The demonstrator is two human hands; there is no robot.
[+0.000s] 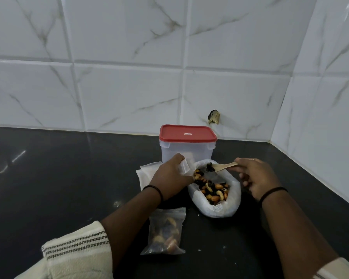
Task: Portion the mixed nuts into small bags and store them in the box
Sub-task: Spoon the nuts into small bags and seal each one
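Mixed nuts (pixel 212 189) fill the big white plastic bag (pixel 220 208) lying open on the black countertop (pixel 69 178), just in front of the clear box with its red lid (pixel 187 133) on. I see my left hand (pixel 171 178) pinching a small clear bag (pixel 184 168) at the big bag's mouth. My right hand (pixel 258 178) grips a wooden spoon (pixel 222 167), bowl pointing left over the nuts, handle running left-right. One filled zip bag (pixel 165 232) lies nearer me, lengthwise.
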